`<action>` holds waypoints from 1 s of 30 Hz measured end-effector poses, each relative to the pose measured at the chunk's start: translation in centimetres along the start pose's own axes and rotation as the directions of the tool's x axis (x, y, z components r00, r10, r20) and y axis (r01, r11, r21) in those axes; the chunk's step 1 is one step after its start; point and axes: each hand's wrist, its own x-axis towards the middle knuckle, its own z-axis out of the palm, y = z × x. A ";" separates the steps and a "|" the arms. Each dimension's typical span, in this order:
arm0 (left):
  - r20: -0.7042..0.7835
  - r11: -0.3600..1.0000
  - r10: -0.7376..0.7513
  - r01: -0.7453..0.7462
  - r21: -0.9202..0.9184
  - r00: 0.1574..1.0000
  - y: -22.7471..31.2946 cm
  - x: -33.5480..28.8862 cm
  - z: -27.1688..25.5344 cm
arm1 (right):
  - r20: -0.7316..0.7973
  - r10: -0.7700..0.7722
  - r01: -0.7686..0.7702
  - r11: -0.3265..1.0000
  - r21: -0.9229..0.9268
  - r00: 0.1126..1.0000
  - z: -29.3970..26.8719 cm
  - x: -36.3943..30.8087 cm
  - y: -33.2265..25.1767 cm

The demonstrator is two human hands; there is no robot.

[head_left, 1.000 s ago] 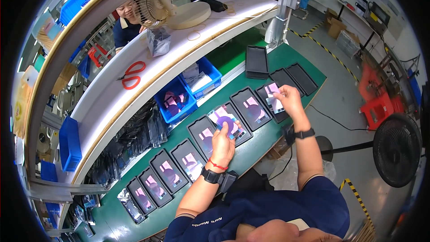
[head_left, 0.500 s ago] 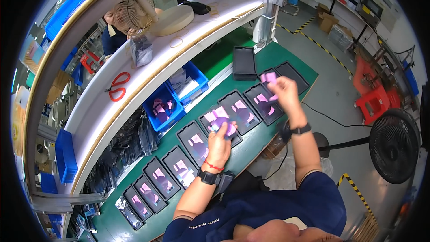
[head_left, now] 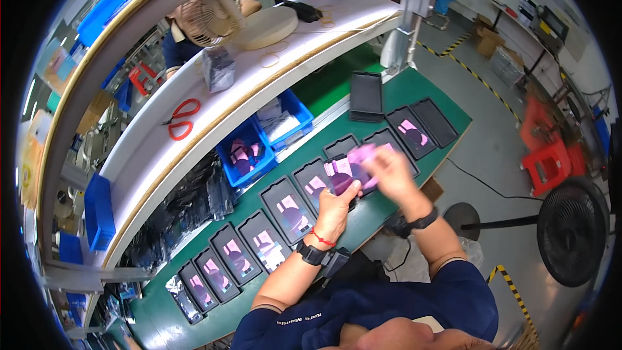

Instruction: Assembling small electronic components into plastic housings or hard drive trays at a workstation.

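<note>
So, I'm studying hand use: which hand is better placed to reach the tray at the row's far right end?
Probably the right hand: it is on that side, nearer the black tray. The left hand is farther left, and its grip is on purple and pink pieces.

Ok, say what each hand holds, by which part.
Left hand: purple-pink pieces, by the near edge, thumb on top. Right hand: pink piece at the fingertips; blur hides the grip.
</note>
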 end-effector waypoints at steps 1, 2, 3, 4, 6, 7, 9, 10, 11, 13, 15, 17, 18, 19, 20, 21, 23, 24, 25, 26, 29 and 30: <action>-0.067 1.000 0.013 -0.012 0.021 0.998 0.7 -0.1 -0.6 | -0.082 0.161 -0.145 0.974 0.175 0.984 -2.1 1.3 -0.9; -0.122 0.999 -0.012 0.018 0.047 0.992 2.0 -0.1 -1.4 | -0.210 -0.105 0.095 0.994 -0.058 0.972 -5.7 2.9 0.0; -0.177 0.996 -0.037 0.049 0.068 0.984 3.5 0.1 -2.6 | -0.312 -0.102 0.019 0.966 -0.258 0.945 -9.7 4.3 0.9; -0.105 0.985 0.058 -0.040 0.166 0.993 5.2 0.5 -4.6 | -0.397 -0.057 -0.066 0.955 -0.288 0.916 -14.3 5.8 3.8; -0.211 0.963 0.193 -0.144 0.228 0.958 8.7 1.5 -7.7 | -0.479 0.036 -0.265 0.868 -0.420 0.877 -21.9 7.4 8.8; -0.204 0.917 0.299 -0.222 0.333 0.932 9.8 2.8 -9.1 | -0.508 0.152 -0.370 0.855 -0.362 0.848 -25.7 7.3 12.0; -0.332 0.863 0.375 -0.195 0.467 0.866 12.4 4.0 -13.7 | -0.508 0.333 -0.576 0.678 -0.458 0.795 -22.6 8.3 11.3; -0.379 0.882 0.365 -0.185 0.433 0.850 13.4 5.0 -13.2 | -0.506 0.157 -0.488 0.603 -0.631 0.848 -23.8 7.5 12.8; -0.355 0.869 0.304 -0.105 0.484 0.884 14.3 6.2 -13.2 | -0.465 -0.015 -0.400 0.486 -0.777 0.885 -25.0 7.0 14.3; -0.401 0.735 0.255 0.093 0.672 0.880 14.4 8.7 -19.1 | -0.415 0.053 -0.367 0.579 -0.729 0.908 -21.4 7.8 13.0; -0.398 0.579 0.455 0.074 0.812 0.797 13.6 10.2 -19.1 | -0.406 0.122 -0.386 0.634 -0.670 0.906 -20.4 7.4 12.2; -0.392 0.410 0.483 0.194 0.891 0.783 13.8 10.4 -17.3 | -0.362 0.158 -0.377 0.622 -0.686 0.919 -20.4 6.7 12.2; -0.392 0.395 0.452 0.214 0.893 0.801 13.6 11.0 -17.6 | -0.360 0.144 -0.368 0.623 -0.691 0.922 -20.1 6.4 12.3; -0.396 0.382 0.423 0.236 0.894 0.815 13.5 11.2 -17.9 | -0.357 0.142 -0.364 0.621 -0.694 0.923 -19.7 6.3 12.2; -0.324 0.233 0.459 0.240 0.942 0.827 13.6 10.7 -16.3 | -0.341 0.126 -0.343 0.619 -0.707 0.931 -19.9 5.6 12.3; -0.321 0.236 0.448 0.235 0.943 0.835 14.0 10.3 -14.7 | -0.324 0.110 -0.320 0.616 -0.720 0.940 -20.1 5.0 12.4; -0.356 0.376 0.323 0.226 0.899 0.877 15.4 8.0 -13.3 | -0.294 0.116 -0.302 0.614 -0.729 0.949 -18.3 4.9 11.4; -0.227 0.180 0.532 0.153 0.972 0.816 13.1 9.1 -16.6 | -0.266 0.123 -0.282 0.634 -0.720 0.956 -17.5 4.9 11.2; -0.227 0.185 0.527 0.150 0.971 0.819 12.9 8.3 -16.0 | -0.253 0.131 -0.276 0.646 -0.712 0.959 -17.3 4.6 11.0; -0.161 0.180 0.540 0.073 0.981 0.826 13.1 6.9 -14.9 | -0.240 0.136 -0.270 0.644 -0.715 0.961 -16.7 4.3 10.6; 0.135 0.049 0.527 -0.189 0.981 0.839 13.2 2.0 -14.4 | -0.266 0.178 -0.319 0.450 -0.834 0.947 -13.9 4.4 7.7; 0.148 0.047 0.488 -0.195 0.980 0.860 13.1 0.3 -14.1 | -0.323 0.131 -0.347 0.272 -0.897 0.937 -12.2 4.8 5.6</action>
